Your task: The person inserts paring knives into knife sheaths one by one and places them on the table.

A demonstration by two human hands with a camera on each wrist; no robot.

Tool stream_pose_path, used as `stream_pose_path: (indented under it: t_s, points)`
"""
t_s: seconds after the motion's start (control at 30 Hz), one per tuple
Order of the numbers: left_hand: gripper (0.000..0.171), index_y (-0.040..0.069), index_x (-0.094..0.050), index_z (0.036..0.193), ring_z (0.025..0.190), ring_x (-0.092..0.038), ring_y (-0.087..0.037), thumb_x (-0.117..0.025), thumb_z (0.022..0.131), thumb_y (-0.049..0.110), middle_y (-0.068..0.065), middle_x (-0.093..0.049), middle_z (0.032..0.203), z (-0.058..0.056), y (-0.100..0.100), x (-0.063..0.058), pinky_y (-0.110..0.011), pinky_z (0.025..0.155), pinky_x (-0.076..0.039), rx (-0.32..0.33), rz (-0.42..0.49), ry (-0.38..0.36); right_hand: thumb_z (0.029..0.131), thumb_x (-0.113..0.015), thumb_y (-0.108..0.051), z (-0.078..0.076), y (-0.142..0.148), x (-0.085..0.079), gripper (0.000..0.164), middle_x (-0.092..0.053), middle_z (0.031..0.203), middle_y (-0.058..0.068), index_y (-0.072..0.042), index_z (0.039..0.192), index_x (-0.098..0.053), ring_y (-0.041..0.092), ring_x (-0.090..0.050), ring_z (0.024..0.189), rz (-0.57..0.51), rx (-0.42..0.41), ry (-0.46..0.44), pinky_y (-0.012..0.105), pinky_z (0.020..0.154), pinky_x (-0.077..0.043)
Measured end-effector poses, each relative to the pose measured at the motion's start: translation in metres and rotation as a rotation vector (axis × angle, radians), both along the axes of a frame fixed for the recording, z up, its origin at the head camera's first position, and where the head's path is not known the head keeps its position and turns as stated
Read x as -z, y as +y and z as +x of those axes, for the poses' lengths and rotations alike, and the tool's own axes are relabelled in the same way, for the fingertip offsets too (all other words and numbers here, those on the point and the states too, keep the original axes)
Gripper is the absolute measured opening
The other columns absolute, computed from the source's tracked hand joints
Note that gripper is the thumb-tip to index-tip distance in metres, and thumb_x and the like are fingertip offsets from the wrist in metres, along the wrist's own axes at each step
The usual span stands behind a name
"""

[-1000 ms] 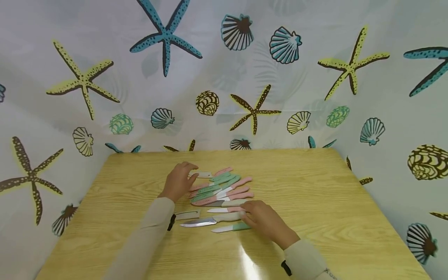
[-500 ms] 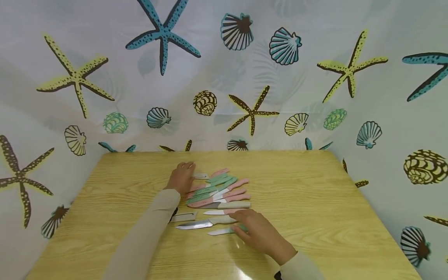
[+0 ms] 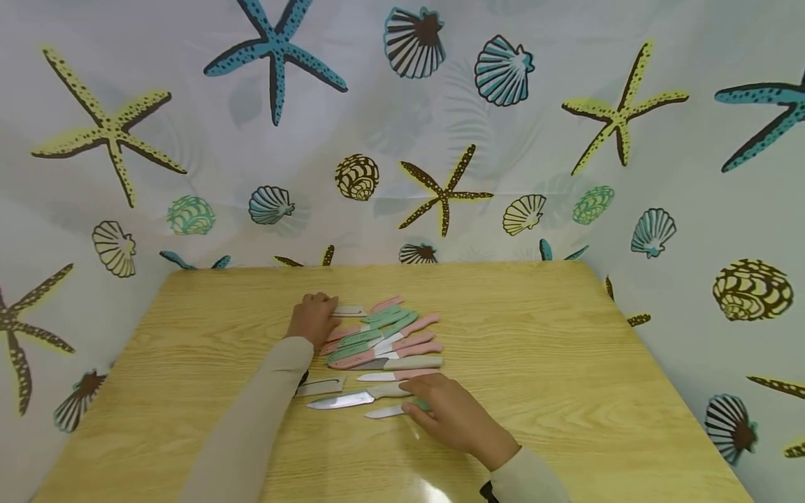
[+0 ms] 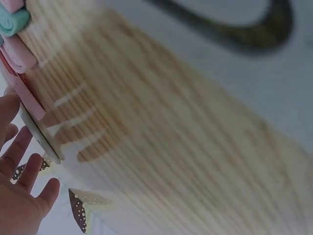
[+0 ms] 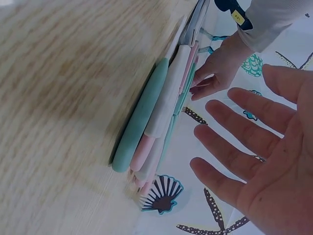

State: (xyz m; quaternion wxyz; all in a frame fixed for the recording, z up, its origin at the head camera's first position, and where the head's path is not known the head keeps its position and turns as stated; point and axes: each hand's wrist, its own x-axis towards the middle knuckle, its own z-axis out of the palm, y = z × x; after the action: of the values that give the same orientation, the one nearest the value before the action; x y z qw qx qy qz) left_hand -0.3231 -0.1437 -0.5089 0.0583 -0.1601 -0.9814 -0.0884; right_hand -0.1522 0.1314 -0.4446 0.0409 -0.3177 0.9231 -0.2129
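Observation:
In the head view my left hand (image 3: 312, 316) is at the left end of a cream blade sheath (image 3: 349, 311). The left wrist view shows its fingers (image 4: 30, 171) spread beside that sheath's edge; whether they touch it is unclear. My right hand (image 3: 449, 416) is over the handle of a small green-handled knife (image 3: 382, 412), partly hiding it. Seen from the right wrist, its fingers (image 5: 244, 115) are extended and hold nothing. Just behind lie a larger cream-handled knife (image 3: 342, 401) with a bare blade and a small pink-handled knife (image 3: 377, 376).
Several pink and green knives and sheaths (image 3: 365, 342) lie in an overlapping row on the wooden table (image 3: 534, 349). A grey-bladed, cream-handled knife (image 3: 411, 362) lies at their near side. Another cream sheath (image 3: 323, 386) is by the left forearm. A patterned cloth (image 3: 352, 91) hangs behind.
My right hand has moved from the cream and pink handles toward the near side, over the green handle. My left hand stays by the far sheath. The head view has shifted slightly.

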Motion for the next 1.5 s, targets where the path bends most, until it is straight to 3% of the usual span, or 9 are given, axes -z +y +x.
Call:
stream_pose_path:
  t_s: [0.27,0.57,0.77,0.97,1.07,1.33,1.5]
  points:
    - [0.031,0.010,-0.069,0.113,0.101,-0.055,-0.033,-0.067,0.091,0.031,-0.014,-0.060,0.107,-0.005,0.002,0.006,-0.049,0.081,-0.052,0.018,0.030,0.055,0.099,-0.055,-0.026,0.000,0.004,0.001,0.034,-0.060,0.129,0.009,-0.005,0.125,-0.062,0.027,-0.054,0.120,-0.021,-0.014,-0.025,0.044,0.097,-0.047]
    - [0.029,0.003,-0.064,0.104,0.094,-0.056,-0.031,-0.070,0.089,0.027,-0.014,-0.058,0.100,-0.007,0.004,0.014,-0.044,0.077,-0.053,0.031,-0.024,0.098,0.099,-0.054,-0.024,0.002,0.006,0.003,0.034,-0.062,0.124,0.007,-0.003,0.124,-0.062,0.026,-0.055,0.118,-0.005,-0.024,-0.058,0.042,0.098,-0.047]
    - [0.031,0.001,-0.061,0.102,0.094,-0.055,-0.032,-0.066,0.091,0.030,-0.015,-0.055,0.096,-0.005,-0.001,0.010,-0.045,0.072,-0.052,0.064,-0.095,0.084,0.099,-0.055,-0.022,0.001,0.006,0.002,0.032,-0.063,0.124,0.007,-0.002,0.124,-0.062,0.026,-0.056,0.117,-0.013,-0.047,-0.059,0.043,0.099,-0.046]
    - [0.028,-0.003,-0.056,0.108,0.098,-0.055,-0.037,-0.060,0.097,0.023,-0.020,-0.059,0.102,-0.004,-0.012,0.000,-0.050,0.075,-0.051,0.068,0.000,-0.009,0.100,-0.053,-0.023,0.002,0.008,0.001,0.032,-0.063,0.123,0.008,-0.003,0.124,-0.061,0.027,-0.056,0.117,-0.016,-0.039,-0.062,0.043,0.097,-0.047]
    - [0.029,-0.005,-0.055,0.115,0.100,-0.054,-0.038,-0.056,0.099,0.019,-0.022,-0.059,0.106,-0.001,-0.017,-0.007,-0.050,0.079,-0.051,0.094,0.032,-0.010,0.099,-0.055,-0.021,0.002,0.007,0.001,0.034,-0.062,0.126,0.010,-0.002,0.126,-0.060,0.027,-0.055,0.118,-0.024,-0.039,-0.066,0.043,0.098,-0.047]
    - [0.025,-0.008,-0.058,0.116,0.081,-0.058,-0.028,-0.053,0.099,0.010,-0.019,-0.056,0.096,0.027,-0.020,-0.038,-0.039,0.071,-0.053,0.227,0.059,0.124,0.094,-0.064,-0.018,-0.004,0.005,0.003,0.038,-0.062,0.126,0.010,0.000,0.127,-0.059,0.027,-0.057,0.118,-0.047,-0.014,-0.024,0.042,0.098,-0.047]
    - [0.028,-0.006,-0.056,0.121,0.084,-0.060,-0.023,-0.054,0.098,0.012,-0.017,-0.055,0.103,0.049,-0.017,-0.055,-0.032,0.072,-0.054,0.274,0.080,0.164,0.092,-0.066,-0.014,-0.010,0.004,0.005,0.033,-0.065,0.119,0.012,-0.001,0.122,-0.063,0.026,-0.060,0.112,-0.066,0.042,0.040,0.041,0.094,-0.050]
